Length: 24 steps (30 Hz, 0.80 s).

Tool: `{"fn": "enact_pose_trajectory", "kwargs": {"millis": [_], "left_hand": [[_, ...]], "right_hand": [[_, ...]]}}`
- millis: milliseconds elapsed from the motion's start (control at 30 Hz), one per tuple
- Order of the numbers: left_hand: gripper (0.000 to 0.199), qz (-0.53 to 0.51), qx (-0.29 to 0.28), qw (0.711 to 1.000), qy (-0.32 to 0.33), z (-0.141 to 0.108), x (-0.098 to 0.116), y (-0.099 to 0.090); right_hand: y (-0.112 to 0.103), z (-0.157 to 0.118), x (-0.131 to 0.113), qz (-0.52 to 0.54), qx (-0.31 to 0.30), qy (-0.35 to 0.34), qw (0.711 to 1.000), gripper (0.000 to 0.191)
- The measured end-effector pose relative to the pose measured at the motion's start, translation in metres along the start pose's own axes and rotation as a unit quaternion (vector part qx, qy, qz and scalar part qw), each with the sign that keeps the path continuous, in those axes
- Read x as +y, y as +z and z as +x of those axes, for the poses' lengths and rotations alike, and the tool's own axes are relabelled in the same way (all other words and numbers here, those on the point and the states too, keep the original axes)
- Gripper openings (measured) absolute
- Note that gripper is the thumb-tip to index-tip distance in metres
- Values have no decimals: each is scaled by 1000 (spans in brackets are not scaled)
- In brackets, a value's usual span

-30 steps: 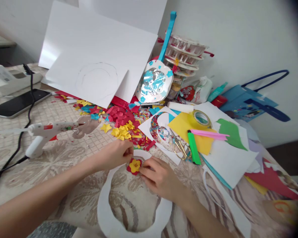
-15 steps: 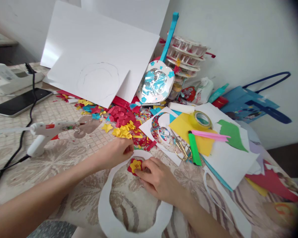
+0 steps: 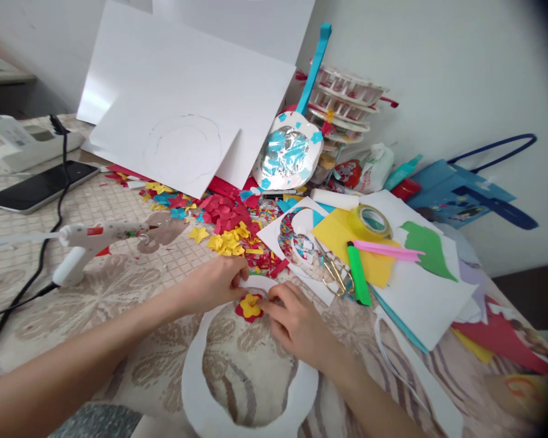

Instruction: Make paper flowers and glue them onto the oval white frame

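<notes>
A white paper ring point(image 3: 194, 371) with a wavy edge lies on the patterned tablecloth. Near its top sits a layered paper flower point(image 3: 249, 307), yellow over red. My left hand point(image 3: 217, 280) is closed at the ring's upper left edge, fingers curled; its fingertips are partly hidden. From the right, my right hand point(image 3: 299, 322) has its fingers bent at the flower, with one fingertip on the right petals. A bit of green shows behind the ring's top edge.
A glue gun point(image 3: 86, 246) with a black cord lies left, near a phone point(image 3: 39, 187). Behind are yellow and red paper cut-outs point(image 3: 228, 213). Scissors point(image 3: 335, 277), a green marker point(image 3: 358, 274), tape point(image 3: 372, 222) and paper sheets lie right. A decorated round fan point(image 3: 287, 152) leans behind.
My right hand has drawn back slightly to the right, and more of the flower shows. The flower sits slightly turned. My left hand stays at the ring's upper edge.
</notes>
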<state>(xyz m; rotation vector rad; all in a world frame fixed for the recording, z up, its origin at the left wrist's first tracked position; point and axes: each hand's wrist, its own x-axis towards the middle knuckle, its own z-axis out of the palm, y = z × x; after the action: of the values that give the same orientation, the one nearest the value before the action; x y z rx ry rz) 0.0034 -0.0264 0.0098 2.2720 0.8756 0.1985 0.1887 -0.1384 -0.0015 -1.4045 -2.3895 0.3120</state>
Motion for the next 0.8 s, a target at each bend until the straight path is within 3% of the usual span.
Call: {"fn": "enact_pose_trajectory", "kwargs": {"millis": [333,533,800], "left_hand": [[14,15,1,1000,-8,1,-3,5],[15,12,6,1000,-1,1,-4,6],[14,13,10,1000,0,1,-5,7]], "right_hand": [[2,-3,2,44,27,-11,999,39],[-1,-2,-7,19,-21,-51,998,39],[2,-1,-13,3,-27,-52,998,39]]}}
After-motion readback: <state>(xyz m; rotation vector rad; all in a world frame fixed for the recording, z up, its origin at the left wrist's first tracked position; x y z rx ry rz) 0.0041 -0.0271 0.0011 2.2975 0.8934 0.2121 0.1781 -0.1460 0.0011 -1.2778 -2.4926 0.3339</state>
